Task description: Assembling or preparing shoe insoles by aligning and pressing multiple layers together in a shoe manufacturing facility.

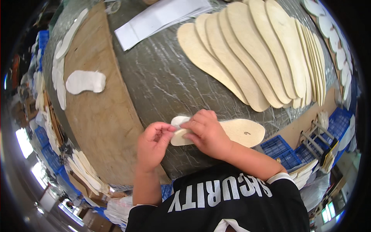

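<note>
A cream insole [241,130] lies crosswise in front of me, a dark mark near its wide right end. Both my hands are over its narrower left end. My left hand [154,143] pinches with thumb and fingertips at the left edge there. Close beside it, my right hand [206,133] reaches across the insole's middle, thumb and fingers closed toward the same spot. A thin white piece [180,120] shows at that end, between and behind the fingertips. The fingers partly hide it, and what exactly each pinch holds is hard to see.
A fanned row of cream insoles [239,50] covers the far right of the plastic-covered table [150,85]. White paper sheets [158,23] lie at the back. On a brown board [98,123] at left rests a white insole-shaped pad [85,82]. Blue crates [280,149] stand beyond the right edge.
</note>
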### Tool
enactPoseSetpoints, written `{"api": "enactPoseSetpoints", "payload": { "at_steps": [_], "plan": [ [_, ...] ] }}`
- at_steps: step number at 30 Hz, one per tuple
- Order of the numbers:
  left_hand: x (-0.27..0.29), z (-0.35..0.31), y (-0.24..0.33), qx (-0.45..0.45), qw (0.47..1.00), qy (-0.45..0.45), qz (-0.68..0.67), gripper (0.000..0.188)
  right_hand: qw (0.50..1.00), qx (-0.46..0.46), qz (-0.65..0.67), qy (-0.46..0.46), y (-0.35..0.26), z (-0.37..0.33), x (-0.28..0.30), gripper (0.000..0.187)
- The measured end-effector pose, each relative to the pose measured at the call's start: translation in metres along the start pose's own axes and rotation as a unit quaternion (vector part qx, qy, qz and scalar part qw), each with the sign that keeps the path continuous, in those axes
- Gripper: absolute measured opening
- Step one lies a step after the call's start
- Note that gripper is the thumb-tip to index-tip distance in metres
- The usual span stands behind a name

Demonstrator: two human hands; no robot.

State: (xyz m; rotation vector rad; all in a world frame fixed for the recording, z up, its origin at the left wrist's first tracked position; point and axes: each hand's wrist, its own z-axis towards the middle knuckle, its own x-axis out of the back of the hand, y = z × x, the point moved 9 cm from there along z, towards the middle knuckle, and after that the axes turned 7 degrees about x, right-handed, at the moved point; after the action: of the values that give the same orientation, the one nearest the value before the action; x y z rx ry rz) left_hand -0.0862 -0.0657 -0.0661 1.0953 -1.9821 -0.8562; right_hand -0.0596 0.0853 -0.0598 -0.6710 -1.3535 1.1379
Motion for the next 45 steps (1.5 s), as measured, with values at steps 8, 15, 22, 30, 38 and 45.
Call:
{"api": "enactPoseSetpoints", "payload": {
  "at_steps": [8, 15, 22, 30, 38, 45],
  "plan": [
    [0.001, 0.007, -0.065, 0.145, 0.985, 0.032, -0.093, 0.017, 0.992, -0.054, 0.112, 0.012, 0.012, 0.002, 0.008, 0.005],
    [-0.006, 0.013, -0.057, 0.026, 0.999, 0.013, -0.023, 0.01, 0.965, -0.188, 0.172, 0.055, 0.039, -0.017, -0.001, 0.011],
    [-0.019, 0.012, -0.06, 0.165, 0.957, -0.016, -0.24, 0.009, 0.96, -0.187, 0.199, 0.067, 0.041, -0.02, 0.001, 0.011],
    [-0.019, 0.006, -0.053, 0.121, 0.968, -0.05, -0.216, 0.007, 0.972, -0.172, 0.148, 0.064, 0.038, -0.017, 0.0, 0.009],
    [-0.022, 0.0, -0.039, 0.084, 0.968, -0.076, -0.225, 0.008, 0.967, -0.179, 0.164, 0.073, 0.041, -0.019, -0.001, 0.009],
    [-0.022, -0.001, -0.032, 0.075, 0.972, -0.077, -0.208, 0.009, 0.982, -0.144, 0.113, 0.051, 0.032, -0.011, 0.004, 0.008]
  ]
}}
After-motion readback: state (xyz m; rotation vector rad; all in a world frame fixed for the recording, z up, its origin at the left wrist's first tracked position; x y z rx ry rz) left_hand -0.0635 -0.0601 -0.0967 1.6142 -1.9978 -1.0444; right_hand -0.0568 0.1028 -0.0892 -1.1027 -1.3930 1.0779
